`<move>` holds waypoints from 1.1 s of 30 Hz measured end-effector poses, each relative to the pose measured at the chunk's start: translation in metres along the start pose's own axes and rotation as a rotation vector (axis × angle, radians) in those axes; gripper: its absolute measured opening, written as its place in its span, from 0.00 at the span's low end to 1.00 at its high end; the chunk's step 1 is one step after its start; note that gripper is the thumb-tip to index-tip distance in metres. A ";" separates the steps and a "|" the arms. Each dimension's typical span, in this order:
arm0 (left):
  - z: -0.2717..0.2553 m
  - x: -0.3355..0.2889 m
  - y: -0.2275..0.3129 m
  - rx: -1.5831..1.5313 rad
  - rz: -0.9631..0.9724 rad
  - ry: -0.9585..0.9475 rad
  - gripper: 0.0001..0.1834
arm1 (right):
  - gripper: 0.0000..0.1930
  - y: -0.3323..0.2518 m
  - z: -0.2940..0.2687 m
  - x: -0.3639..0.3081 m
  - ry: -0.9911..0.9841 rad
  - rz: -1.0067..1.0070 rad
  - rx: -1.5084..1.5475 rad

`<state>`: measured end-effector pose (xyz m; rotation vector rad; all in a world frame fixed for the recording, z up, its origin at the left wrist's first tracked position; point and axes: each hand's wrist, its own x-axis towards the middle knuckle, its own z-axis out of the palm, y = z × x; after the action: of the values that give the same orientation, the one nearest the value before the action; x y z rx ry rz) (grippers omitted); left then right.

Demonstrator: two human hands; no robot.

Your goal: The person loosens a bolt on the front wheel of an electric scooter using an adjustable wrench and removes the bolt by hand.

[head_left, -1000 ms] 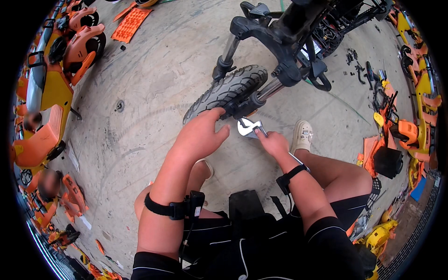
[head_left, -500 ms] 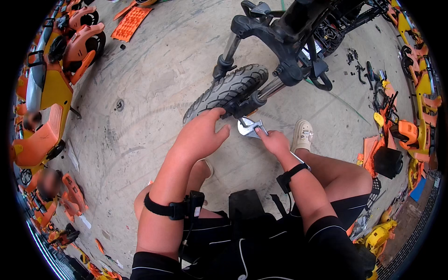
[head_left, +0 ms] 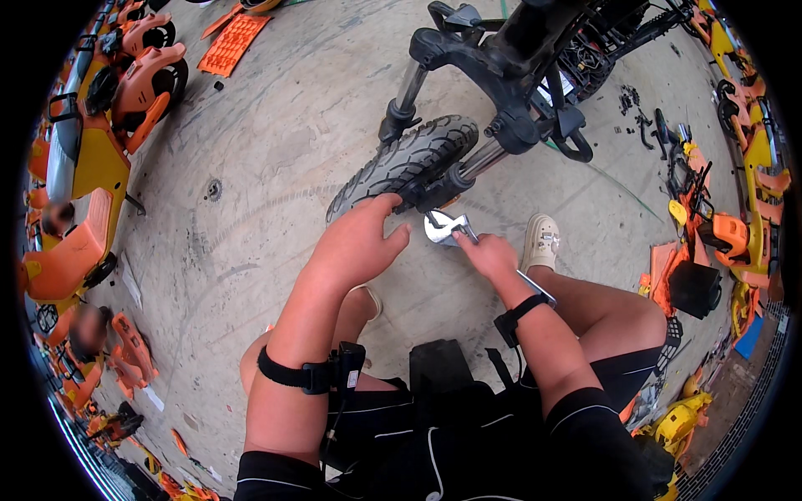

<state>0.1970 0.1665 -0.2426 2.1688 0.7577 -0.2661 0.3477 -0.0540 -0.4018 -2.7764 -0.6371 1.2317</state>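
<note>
A black scooter [head_left: 518, 50] stands on the concrete floor with its front wheel [head_left: 409, 159] turned toward me. My left hand [head_left: 359, 242] rests against the lower part of the tyre near the axle, fingers curled. My right hand [head_left: 489, 255] grips the handle of a silver adjustable wrench [head_left: 447, 227], whose jaw sits at the axle end of the fork leg [head_left: 468, 167]. Whether the jaw is fully on a nut is hidden by the fork.
Orange and yellow scooter bodies [head_left: 100, 125] lie along the left rim. More orange and yellow parts [head_left: 710, 234] crowd the right side, with small black pieces [head_left: 635, 108] scattered on the floor. My white shoe [head_left: 541, 240] is just right of the wrench.
Both hands stay at the wheel axle. The wrench head has shifted only slightly against the axle; the scooter has not moved.
</note>
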 end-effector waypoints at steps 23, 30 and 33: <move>-0.001 -0.002 0.004 -0.010 -0.006 -0.006 0.26 | 0.45 -0.003 0.002 -0.005 -0.011 0.028 0.042; 0.000 0.000 0.003 -0.011 -0.004 -0.003 0.27 | 0.44 0.001 0.003 -0.002 -0.003 0.023 0.066; 0.001 0.000 0.004 -0.006 0.010 -0.001 0.27 | 0.42 0.004 0.004 0.000 -0.019 0.000 0.079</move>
<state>0.1992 0.1642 -0.2407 2.1663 0.7464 -0.2595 0.3463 -0.0580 -0.4051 -2.7041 -0.5763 1.2565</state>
